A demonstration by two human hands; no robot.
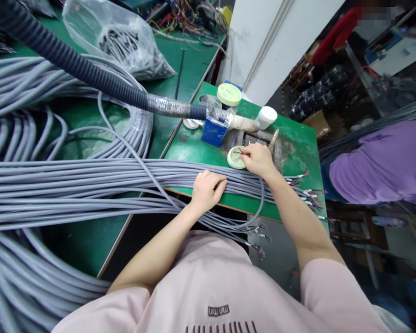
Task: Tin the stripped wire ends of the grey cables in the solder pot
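Observation:
My right hand (258,159) pinches the stripped end of a grey cable, its thin dark wires reaching over a small round pale dish (233,162). The rest of that cable (262,199) hangs from the hand in a loop below the bench edge. My left hand (208,188) lies on a long bundle of grey cables (131,173), fingers curled and thumb bent toward the index finger on the topmost ones. Past my right forearm, the bundle ends in bare coloured wires and white tags (310,199). Beyond the dish sits a dark, stained block with a recess (251,138).
A ribbed black hose (100,83) crosses overhead to a blue box (214,132). A yellow-lidded jar (229,95) and a white tub (266,117) stand behind. Coiled cables (138,129) and a plastic bag (135,51) cover the left bench. A person in purple (384,162) is at right.

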